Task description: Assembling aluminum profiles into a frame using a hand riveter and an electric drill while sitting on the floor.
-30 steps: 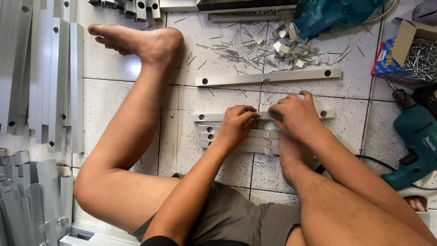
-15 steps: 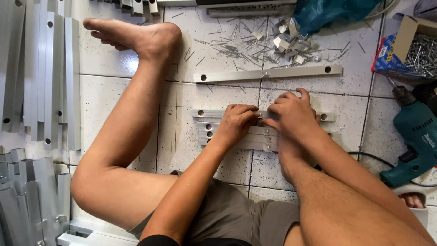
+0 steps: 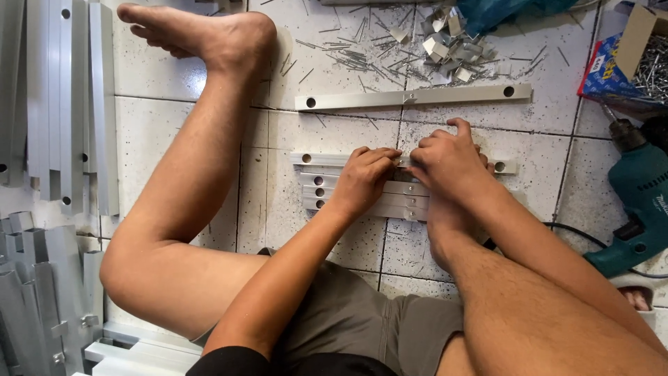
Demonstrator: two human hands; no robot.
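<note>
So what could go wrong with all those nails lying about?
The bare foot lies close to the loose nails on the tiled floor, so it might get pricked. Both hands, left hand and right hand, press on the stacked metal strips, whose edges could nick fingers. The drill cord near the leg could snag.

Lighting: bright, even, diffuse; source direction could not be told. Shadows: soft and short, lying under the left hand [image 3: 365, 182] and right hand [image 3: 445, 161] and beneath the bare leg [image 3: 188, 181]. Glare: mild sheen along the pale grey aluminium strips [image 3: 69, 104] at the left edge and on the speckled white floor tiles [image 3: 181, 76]; no blown-out patches. Focus: sharp at centre, slightly softer toward the corners. Distortion: wide-angle bending of tile joints near the borders. Motion blur: none evident.
</note>
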